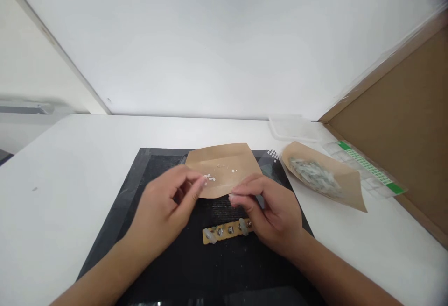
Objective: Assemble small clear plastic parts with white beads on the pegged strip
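Observation:
A brown paper sheet (224,156) with a fold across it lies on the black mat, and several tiny white pieces (211,178) are scattered on it. At its near left edge my left hand (164,198) is closed in a pinch beside those pieces; what its fingertips hold is too small to name. By the near right edge my right hand (273,208) is also pinched, thumb against forefinger, its contents not clear. Below the hands rests a short yellow strip (225,231) with round metal studs and pale translucent pieces on it. My right hand hides its right end.
Beneath everything central is a black mat (168,264) on a white table (45,203). To the right, another folded brown paper (352,189) holds many translucent slivers (317,175). Behind it are a clear sheet with a green-and-white strip (371,168) and a clear plastic tray (294,128).

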Available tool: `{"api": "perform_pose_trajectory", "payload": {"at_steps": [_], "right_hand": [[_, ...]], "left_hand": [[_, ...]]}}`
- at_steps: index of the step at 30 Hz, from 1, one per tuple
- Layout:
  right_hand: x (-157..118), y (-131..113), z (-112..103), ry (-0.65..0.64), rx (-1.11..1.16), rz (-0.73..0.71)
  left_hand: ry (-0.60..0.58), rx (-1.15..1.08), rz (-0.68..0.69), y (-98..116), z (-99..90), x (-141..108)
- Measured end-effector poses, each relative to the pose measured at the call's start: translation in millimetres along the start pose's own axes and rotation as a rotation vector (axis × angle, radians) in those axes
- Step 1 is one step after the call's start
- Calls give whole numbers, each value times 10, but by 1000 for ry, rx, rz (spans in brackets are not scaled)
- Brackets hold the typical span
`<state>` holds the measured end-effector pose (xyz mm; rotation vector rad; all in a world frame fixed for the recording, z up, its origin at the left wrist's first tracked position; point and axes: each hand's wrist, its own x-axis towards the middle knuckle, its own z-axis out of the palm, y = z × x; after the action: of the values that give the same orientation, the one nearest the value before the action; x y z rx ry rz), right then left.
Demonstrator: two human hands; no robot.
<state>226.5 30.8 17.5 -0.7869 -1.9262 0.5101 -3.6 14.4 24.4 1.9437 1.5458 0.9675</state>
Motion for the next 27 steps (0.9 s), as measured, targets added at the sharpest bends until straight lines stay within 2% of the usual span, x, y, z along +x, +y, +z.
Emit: {"api": "perform_pose_trajectory", "payload": {"at_steps": [1,3,5,8,13,17,21,27], "right_hand": [[-5,10,3,5,37,65],[-18,28,16,17,156,209],[-26,41,35,41,314,337],[-13,55,59,87,517,484],[42,101,62,115,712,612],[54,126,44,82,768,666],[38,135,30,11,785,694],[45,132,18,-47,702,655]], "left_hand": [[77,134,-7,-48,-39,21],[141,388,-83,-152,-126,64],[150,559,-175,-252,-211,98],[101,664,-268,-373,-285,106],[-89,737,-287,-485,-236,41],[-177,755,-304,-518,-186,30],[-189,686,-310,-574,-204,47],[-136,589,-316,-637,-239,87]]}}
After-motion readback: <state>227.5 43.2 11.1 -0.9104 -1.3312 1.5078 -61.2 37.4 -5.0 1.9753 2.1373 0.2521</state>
